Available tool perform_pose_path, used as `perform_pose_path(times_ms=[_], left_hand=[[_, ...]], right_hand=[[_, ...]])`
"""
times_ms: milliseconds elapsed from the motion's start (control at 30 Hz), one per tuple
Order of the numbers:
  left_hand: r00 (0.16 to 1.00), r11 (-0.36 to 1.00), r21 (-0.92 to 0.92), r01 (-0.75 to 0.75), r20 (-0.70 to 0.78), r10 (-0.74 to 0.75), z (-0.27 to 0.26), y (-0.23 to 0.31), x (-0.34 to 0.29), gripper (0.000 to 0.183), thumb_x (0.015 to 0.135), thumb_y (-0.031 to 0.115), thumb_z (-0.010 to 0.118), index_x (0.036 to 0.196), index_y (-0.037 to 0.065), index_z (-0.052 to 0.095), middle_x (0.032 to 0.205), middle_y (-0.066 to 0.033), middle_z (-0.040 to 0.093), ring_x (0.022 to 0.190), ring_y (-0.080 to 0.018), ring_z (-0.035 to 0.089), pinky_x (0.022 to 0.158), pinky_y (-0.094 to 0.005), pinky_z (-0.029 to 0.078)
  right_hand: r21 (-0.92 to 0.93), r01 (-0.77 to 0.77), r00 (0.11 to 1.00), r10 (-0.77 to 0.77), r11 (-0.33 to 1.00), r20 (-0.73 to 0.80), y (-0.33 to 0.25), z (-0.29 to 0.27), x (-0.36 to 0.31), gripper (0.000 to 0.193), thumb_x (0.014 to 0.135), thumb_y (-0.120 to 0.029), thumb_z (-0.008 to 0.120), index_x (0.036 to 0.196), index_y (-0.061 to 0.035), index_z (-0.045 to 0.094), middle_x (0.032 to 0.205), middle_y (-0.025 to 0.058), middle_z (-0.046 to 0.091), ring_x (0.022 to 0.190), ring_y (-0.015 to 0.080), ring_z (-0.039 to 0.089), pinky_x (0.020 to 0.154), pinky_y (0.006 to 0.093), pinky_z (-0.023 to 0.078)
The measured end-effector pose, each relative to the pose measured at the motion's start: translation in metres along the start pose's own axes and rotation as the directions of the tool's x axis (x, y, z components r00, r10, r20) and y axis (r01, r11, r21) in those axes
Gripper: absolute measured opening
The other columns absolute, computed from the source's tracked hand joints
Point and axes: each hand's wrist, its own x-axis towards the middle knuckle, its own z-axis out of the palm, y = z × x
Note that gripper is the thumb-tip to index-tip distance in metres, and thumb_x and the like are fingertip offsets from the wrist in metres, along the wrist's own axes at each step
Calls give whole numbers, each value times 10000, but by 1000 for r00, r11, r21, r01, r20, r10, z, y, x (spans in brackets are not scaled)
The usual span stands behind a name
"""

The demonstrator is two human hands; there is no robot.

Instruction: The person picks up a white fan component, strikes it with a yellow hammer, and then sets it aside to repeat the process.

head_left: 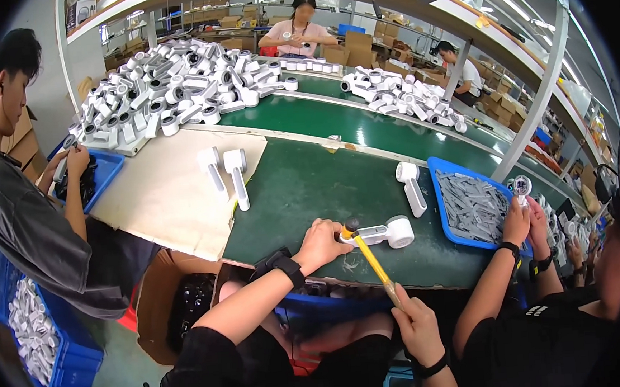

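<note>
On the green work surface lies a white-and-grey handheld device [399, 232] with a round head and a slim handle. My left hand [319, 247] is closed on the handle's end and presses it to the surface. In my right hand [420, 329] is a hammer [374, 262], gripped low on its yellow handle. The hammer's dark head is over the handle's end, close to my left fingers; whether it touches cannot be told. Another device [412, 188] of the same kind lies farther right, and two more devices [236, 178] rest to the left, by a cardboard sheet's edge.
To the right stands a blue tray [437, 192] of grey strips, beside a co-worker's hands [519, 223]. A cardboard sheet [158, 179] covers the left. Beyond are a heap of devices [166, 88] and a green conveyor belt [341, 119]. Another co-worker [30, 206] works at left.
</note>
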Motion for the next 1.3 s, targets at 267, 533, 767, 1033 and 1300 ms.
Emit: perform_pose_path(times_ms=[267, 533, 767, 1033, 1300], left_hand=[[998, 999, -22, -47, -50, 45, 4, 1, -5, 315, 661, 215, 831, 909, 41, 742, 882, -150, 680, 936, -340, 594, 849, -432, 494], [999, 999, 0, -44, -32, 44, 2, 0, -2, 322, 663, 204, 831, 925, 39, 745, 881, -129, 676, 936, -326, 586, 846, -437, 497], [996, 997, -1, -73, -53, 72, 5, 1, -4, 322, 681, 197, 834, 947, 39, 745, 883, -124, 679, 897, -292, 576, 818, -390, 482], [996, 997, 34, -76, -50, 77, 1, 2, -2, 321, 684, 205, 834, 943, 34, 748, 870, -132, 694, 899, -301, 587, 830, -391, 483], [998, 999, 0, -53, -26, 53, 2, 2, 0, 334, 663, 218, 830, 940, 46, 756, 880, -153, 698, 945, -345, 602, 856, -439, 502]], right_hand=[[-26, 43, 998, -44, 999, -45, 2, 10, -6, 489, 891, -22, 631, 1371, -48, 540, 795, 141, 553, 662, 300, 571, 609, 367, 470], [-68, 89, 992, -95, 994, -78, 11, 16, -6, 499, 892, -29, 633, 1380, -53, 533, 777, 131, 535, 634, 289, 551, 595, 365, 461], [44, 52, 987, -45, 998, -153, 18, 15, -15, 498, 894, -12, 618, 1383, -48, 529, 770, 132, 524, 658, 277, 545, 616, 354, 454], [-27, -45, 975, 39, 999, -218, 34, 4, -16, 492, 891, 23, 596, 1376, 4, 512, 813, 148, 551, 704, 253, 548, 665, 322, 446], [-43, -3, 977, -7, 999, -214, 39, 8, -13, 494, 900, 16, 597, 1385, -23, 515, 803, 147, 536, 682, 289, 553, 625, 376, 456]])
